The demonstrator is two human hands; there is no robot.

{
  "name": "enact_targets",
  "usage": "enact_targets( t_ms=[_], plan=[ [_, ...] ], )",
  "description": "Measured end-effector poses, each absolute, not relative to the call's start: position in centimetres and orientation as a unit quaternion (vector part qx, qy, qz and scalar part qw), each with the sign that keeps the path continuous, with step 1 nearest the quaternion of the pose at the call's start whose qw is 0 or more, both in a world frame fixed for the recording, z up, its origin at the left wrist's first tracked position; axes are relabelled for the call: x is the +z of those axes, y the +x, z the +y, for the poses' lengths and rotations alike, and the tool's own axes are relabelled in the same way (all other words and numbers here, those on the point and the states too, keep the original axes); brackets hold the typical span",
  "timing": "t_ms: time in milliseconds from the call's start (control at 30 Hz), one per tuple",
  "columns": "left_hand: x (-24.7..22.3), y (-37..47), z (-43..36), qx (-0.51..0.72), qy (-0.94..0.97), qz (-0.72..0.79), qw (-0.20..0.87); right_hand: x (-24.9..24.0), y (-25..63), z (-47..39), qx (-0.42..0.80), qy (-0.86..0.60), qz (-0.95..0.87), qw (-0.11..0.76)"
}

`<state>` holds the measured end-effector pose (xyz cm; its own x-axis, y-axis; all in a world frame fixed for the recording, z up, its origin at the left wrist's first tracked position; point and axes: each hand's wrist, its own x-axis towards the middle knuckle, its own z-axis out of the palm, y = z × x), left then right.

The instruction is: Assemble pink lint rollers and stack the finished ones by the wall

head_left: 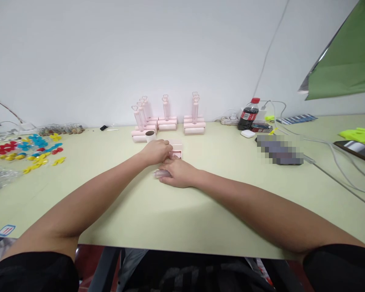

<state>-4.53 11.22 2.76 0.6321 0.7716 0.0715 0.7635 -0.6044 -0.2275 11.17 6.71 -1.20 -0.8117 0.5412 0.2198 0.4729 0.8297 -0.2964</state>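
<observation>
My left hand (157, 151) bends over a small pink box (179, 154) near the middle of the table, its fingers curled together at the box's left side. What those fingers hold is hidden. Just in front, my right hand (180, 172) lies low with its fingers against the same spot. A clear pinkish tube (162, 174) lies on the table under my right hand, its left end sticking out. Behind my left hand stands a white roll (150, 136) with a dark top opening.
Pink boxes (194, 128) bearing upright tubes with heart-shaped tops stand along the wall. Coloured flower pieces (38, 141) lie at the left. At the right are a cola bottle (248, 114), a white case (247, 134), cables and a phone (357, 150).
</observation>
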Motion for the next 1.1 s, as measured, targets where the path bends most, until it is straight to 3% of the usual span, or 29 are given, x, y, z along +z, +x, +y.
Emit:
enact_targets(
  t_ms=[200, 400, 1100],
  plan=[
    [3.4, -6.2, 9.3, -0.046, -0.867, -0.487, 0.097, -1.4, 11.4, 7.1, 0.113, -0.270, -0.945, 0.143],
    [1.7, -7.6, 7.1, -0.012, -0.839, -0.537, 0.082, -1.9, 11.3, 7.4, 0.113, -0.267, -0.947, 0.134],
    [-1.2, -7.7, 8.5, -0.090, -0.812, -0.570, 0.083, -1.9, 12.2, 6.4, 0.045, -0.299, -0.942, 0.146]
  ],
)
